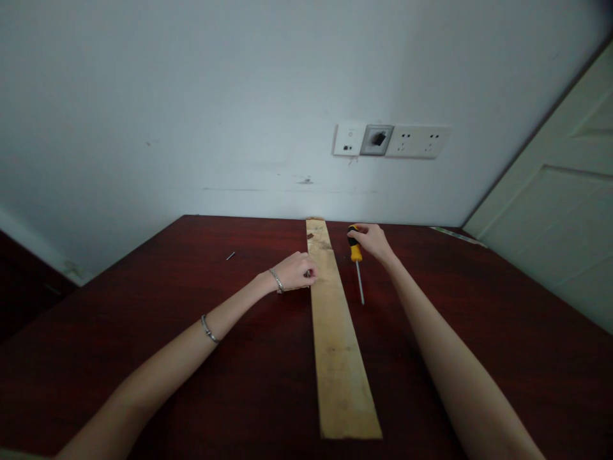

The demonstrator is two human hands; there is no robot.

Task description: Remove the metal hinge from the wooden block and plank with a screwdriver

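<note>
A long wooden board point(338, 348) lies on the dark red table, running from near me toward the wall. My left hand point(295, 271) rests at the board's left edge with fingers curled in a pinch. Something small and dark shows between those fingertips, too small to name. To the right of the board, my right hand point(373, 241) grips a screwdriver point(355, 253) by its black and yellow handle. The screwdriver's metal shaft points down toward the tabletop, and its tip is apart from the board. A small metal screw or pin point(230, 255) lies left of my left hand.
The dark red table point(215, 396) meets a white wall point(215, 96) at its far edge. Sockets point(416, 142) are set in the wall above the board. A pale panelled door point(569, 198) stands at the right, with a thin strip point(457, 236) on the table near it.
</note>
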